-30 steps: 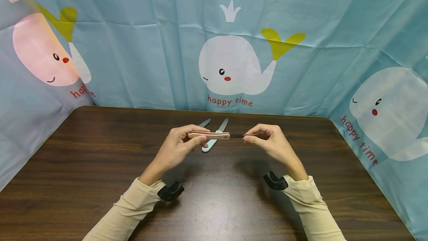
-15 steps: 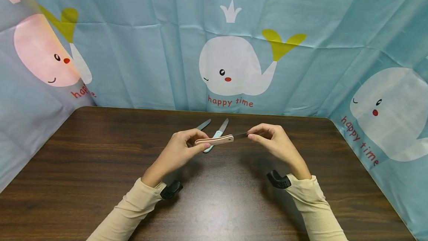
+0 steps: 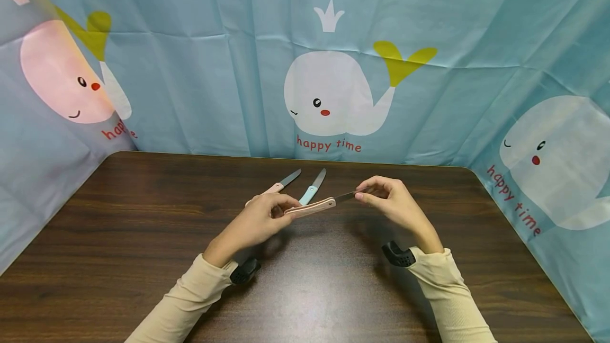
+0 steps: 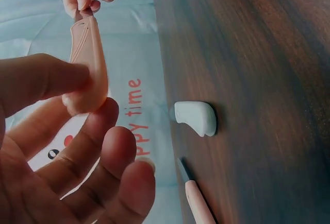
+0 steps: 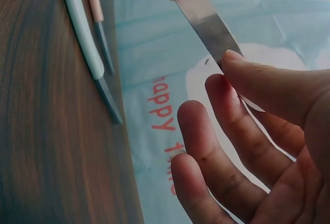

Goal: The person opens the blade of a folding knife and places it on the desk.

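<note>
Between the two hands a knife with a pale pink handle (image 3: pixel 315 207) is held in the air over the table, its blade side tilted up to the right. My left hand (image 3: pixel 254 221) grips the rear of the handle between thumb and fingers. The thumb of my right hand (image 3: pixel 395 208) and its fingertips pinch the metal blade (image 5: pixel 209 28) toward its tip, which they partly cover. On the table behind lie a mint-handled knife (image 3: pixel 310 193) and a second pink-handled knife (image 3: pixel 276 188), blades out and pointing away. My left hand and the held knife partly hide their handles.
The dark wood table (image 3: pixel 305 279) reaches toward me and to both sides. A light blue whale-print curtain (image 3: pixel 214 89) hangs along its far edge and sides. A black wrist device (image 3: pixel 245 271) sits on each cuff.
My left hand has lowered the handle end and shifted slightly right, so the knife went from level to tilted. The right hand moved a little right, still pinching the blade. More of the knives behind shows.
</note>
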{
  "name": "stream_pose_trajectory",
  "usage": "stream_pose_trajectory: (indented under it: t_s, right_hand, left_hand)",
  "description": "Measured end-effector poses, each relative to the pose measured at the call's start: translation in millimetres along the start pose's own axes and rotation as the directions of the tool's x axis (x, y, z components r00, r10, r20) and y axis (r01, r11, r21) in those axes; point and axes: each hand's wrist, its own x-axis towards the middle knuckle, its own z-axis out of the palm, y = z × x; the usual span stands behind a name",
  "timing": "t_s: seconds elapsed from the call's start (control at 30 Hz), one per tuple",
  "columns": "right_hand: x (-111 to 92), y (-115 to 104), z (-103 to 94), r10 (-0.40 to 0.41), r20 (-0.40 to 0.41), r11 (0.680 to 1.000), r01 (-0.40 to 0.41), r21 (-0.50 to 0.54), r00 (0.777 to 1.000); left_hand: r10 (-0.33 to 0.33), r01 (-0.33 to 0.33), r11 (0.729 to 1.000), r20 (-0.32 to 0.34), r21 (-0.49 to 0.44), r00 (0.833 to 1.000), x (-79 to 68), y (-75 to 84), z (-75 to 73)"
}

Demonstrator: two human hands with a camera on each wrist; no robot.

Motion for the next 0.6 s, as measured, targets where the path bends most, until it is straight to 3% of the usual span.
stream_pose_trajectory:
  t_s: [0.33, 0.6]
  right_hand:
    - [4.4, 5.3, 0.7, 0.026, -0.057, 0.999, -0.024, 0.041, 0.998]
    - [5.6, 6.7, 5.2, 0.044, -0.185, 0.996, -0.029, 0.087, 0.982]
  left_hand:
    - [-0.029, 0.029, 0.999, 0.008, -0.022, 1.000, 0.5, -1.6, 8.1]
    - [-0.072, 0.073, 0.997, 0.028, -0.032, 0.997, 2.0, 3.6, 23.9]
